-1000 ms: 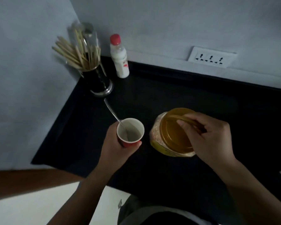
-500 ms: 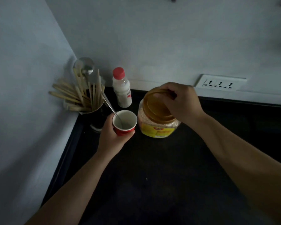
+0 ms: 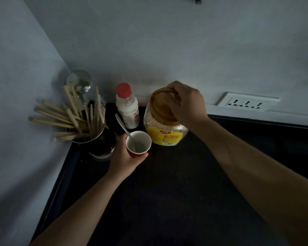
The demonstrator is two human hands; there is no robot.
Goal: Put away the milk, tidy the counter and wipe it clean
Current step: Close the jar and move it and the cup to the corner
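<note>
A small milk bottle (image 3: 127, 107) with a red cap stands upright against the back wall on the black counter (image 3: 167, 192). Just in front of it, my left hand (image 3: 124, 157) holds a red paper cup (image 3: 138, 144) with a metal spoon (image 3: 125, 130) leaning in it. To the right of the bottle is a clear oats jar (image 3: 164, 128) with an amber lid and a yellow label. My right hand (image 3: 185, 102) grips that jar by the handle on its lid, close to the wall.
A metal holder (image 3: 98, 141) full of wooden chopsticks and a ladle stands in the left corner, beside the cup. A white socket strip (image 3: 245, 103) is on the wall at the right. Walls close the counter at the back and the left.
My right hand has carried the oats jar from the middle of the counter back to the wall beside the milk bottle. My left hand has moved the cup towards the back left corner.
</note>
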